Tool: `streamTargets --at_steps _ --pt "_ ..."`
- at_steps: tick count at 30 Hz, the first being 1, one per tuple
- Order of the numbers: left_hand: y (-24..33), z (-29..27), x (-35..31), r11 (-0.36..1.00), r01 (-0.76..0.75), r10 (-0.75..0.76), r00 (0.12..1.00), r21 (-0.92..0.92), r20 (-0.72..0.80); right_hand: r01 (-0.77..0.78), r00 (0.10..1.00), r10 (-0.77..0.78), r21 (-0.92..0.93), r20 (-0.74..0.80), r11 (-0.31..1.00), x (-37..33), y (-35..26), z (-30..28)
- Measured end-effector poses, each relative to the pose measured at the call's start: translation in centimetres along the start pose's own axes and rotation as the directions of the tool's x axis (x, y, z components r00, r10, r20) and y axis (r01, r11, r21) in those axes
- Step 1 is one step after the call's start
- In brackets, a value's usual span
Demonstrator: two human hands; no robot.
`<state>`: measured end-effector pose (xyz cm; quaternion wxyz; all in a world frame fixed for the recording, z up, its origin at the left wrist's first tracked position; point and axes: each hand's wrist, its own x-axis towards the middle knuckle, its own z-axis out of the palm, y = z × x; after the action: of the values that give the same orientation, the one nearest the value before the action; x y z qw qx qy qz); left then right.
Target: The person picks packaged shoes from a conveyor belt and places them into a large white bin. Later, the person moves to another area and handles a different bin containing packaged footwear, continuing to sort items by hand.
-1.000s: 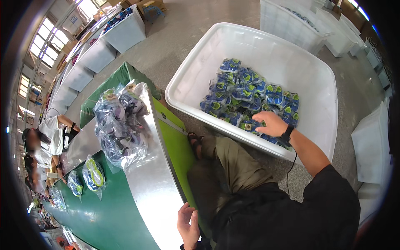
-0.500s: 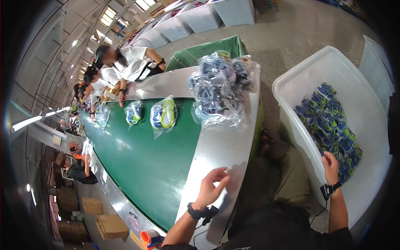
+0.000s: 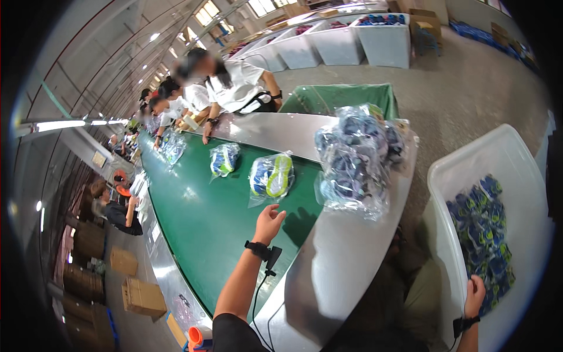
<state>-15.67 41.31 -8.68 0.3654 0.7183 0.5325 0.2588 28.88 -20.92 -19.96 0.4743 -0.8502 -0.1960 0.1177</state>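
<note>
My left hand [image 3: 269,222] hovers over the green conveyor belt [image 3: 205,234], fingers apart and holding nothing. Just beyond it lies a clear bag with a blue and lime shoe [image 3: 271,178]. A second bagged shoe [image 3: 224,159] lies further up the belt. A pile of clear bags with blue shoes [image 3: 358,158] sits on the metal end of the line. My right hand [image 3: 474,295] rests at the rim of a white tub [image 3: 516,176] that holds several blue and green shoes [image 3: 484,234]; its fingers look curled at the edge.
Other people in white shirts [image 3: 234,85] work along the far side of the belt, and one sits on the left [image 3: 114,211]. White bins [image 3: 387,38] stand at the back. Cardboard boxes [image 3: 138,293] lie on the floor at lower left.
My view has swung left from the tub toward the belt. My left hand has risen and reached out over the belt toward the bagged shoe. My right hand has come out of the shoes to the tub's rim.
</note>
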Motion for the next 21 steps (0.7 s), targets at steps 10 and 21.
streamTargets --at_steps 10,21 --pt "-5.0 -3.0 16.9 0.936 0.131 0.081 0.824 0.328 -0.561 -0.032 0.999 0.027 -0.151 -0.031 0.988 0.4 1.2 0.5" --pt "-4.3 -0.9 12.8 0.762 0.249 -0.257 0.964 -0.597 0.075 -0.058 0.998 0.053 -0.153 -0.034 0.986 0.1 -0.7 0.6"
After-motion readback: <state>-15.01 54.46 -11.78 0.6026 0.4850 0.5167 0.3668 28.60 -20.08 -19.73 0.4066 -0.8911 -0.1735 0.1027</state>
